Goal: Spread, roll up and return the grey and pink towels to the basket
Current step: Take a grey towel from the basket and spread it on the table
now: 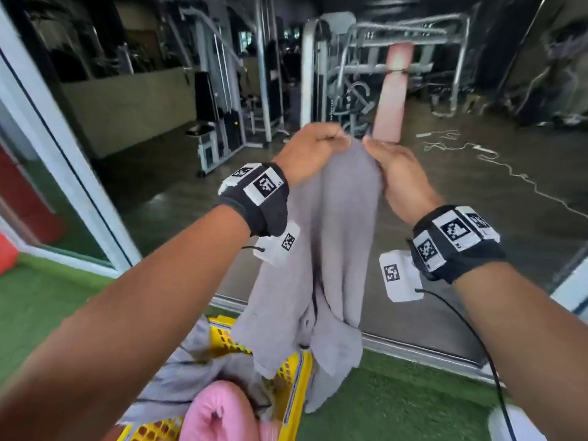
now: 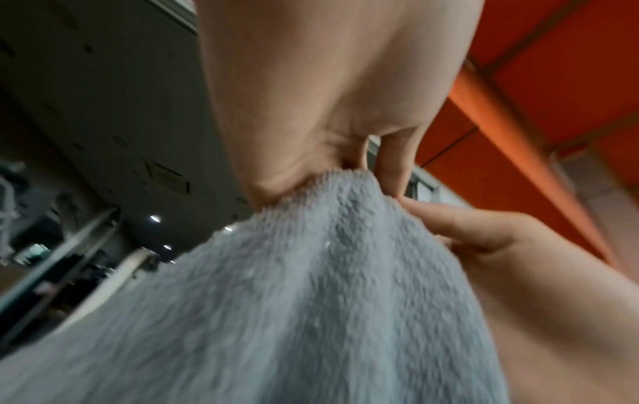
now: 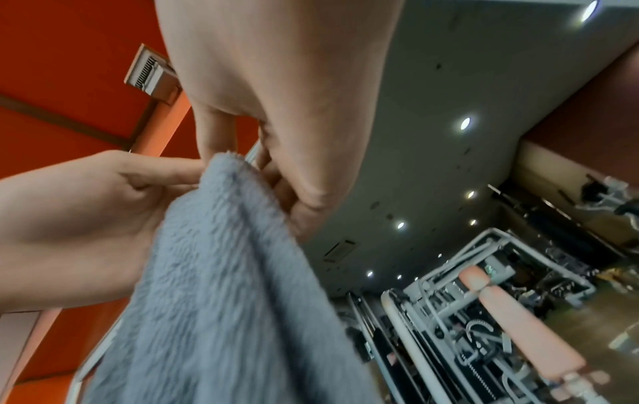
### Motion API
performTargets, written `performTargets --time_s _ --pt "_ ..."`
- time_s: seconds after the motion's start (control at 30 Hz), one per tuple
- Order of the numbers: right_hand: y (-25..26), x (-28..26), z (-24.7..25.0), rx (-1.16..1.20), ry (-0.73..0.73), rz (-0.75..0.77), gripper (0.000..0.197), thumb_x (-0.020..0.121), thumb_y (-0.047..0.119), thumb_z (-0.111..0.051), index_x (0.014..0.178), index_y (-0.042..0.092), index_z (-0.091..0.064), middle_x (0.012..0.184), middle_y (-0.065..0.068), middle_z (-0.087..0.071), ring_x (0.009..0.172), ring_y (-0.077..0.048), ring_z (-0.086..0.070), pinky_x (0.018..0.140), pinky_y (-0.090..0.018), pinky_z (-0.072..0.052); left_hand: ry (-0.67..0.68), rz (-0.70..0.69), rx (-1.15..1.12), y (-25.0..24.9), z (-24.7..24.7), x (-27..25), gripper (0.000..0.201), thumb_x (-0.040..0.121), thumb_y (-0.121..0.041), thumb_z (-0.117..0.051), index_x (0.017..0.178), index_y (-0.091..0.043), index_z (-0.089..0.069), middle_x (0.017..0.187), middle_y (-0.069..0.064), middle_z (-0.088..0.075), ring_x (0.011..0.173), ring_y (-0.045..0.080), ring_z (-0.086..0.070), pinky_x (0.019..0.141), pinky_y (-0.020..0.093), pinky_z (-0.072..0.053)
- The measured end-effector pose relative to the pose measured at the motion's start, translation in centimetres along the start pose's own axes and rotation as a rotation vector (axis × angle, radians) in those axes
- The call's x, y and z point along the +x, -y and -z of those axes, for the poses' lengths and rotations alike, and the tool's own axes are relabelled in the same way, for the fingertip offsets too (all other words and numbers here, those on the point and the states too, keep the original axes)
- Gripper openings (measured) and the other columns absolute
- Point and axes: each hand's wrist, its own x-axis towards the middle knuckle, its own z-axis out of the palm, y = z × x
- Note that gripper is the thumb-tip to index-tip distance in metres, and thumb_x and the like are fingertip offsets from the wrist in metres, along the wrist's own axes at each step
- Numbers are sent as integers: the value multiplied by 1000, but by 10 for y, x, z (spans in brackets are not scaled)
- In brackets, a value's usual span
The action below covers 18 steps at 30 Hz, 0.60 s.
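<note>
A grey towel (image 1: 337,233) hangs from both raised hands, bunched lengthwise, its lower end draped over the yellow basket (image 1: 299,386). My left hand (image 1: 337,138) pinches its top edge. My right hand (image 1: 370,146) grips the same edge right beside it, the two hands almost touching. The left wrist view shows the left hand (image 2: 345,153) pinching the fluffy towel (image 2: 311,287). In the right wrist view the right hand (image 3: 276,191) has curled fingers on the towel (image 3: 224,287). A rolled pink towel (image 1: 219,412) and a second grey cloth (image 1: 191,364) lie in the basket.
I stand on green turf (image 1: 397,402) at a sliding-door track (image 1: 413,348). Beyond it is a gym floor with weight machines (image 1: 381,74) and loose cables (image 1: 509,173). A white door frame (image 1: 63,154) rises at left. A white object (image 1: 509,424) sits at lower right.
</note>
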Motion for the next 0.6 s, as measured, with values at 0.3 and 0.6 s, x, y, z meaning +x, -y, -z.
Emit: performTargets --time_s 0.3,0.6 --pt "-10 -109 76 -42 96 -88 23 96 21 -58 98 -2 -60 75 -5 -53 71 -15 -49 63 -24 -36 284 -52 -67 -31 -84 -40 30 89 -22 -61 81 7 -63 80 18 -62 79 15 -52 79 32 -39" --pt "-54 -177 92 -144 21 -83 40 97 20 -58 62 7 -43 64 -4 -34 63 -18 -29 56 -28 -22 255 265 -460 -8 -140 -125 27 97 -26 -53 87 -1 -56 76 -3 -57 73 7 -52 69 23 -42"
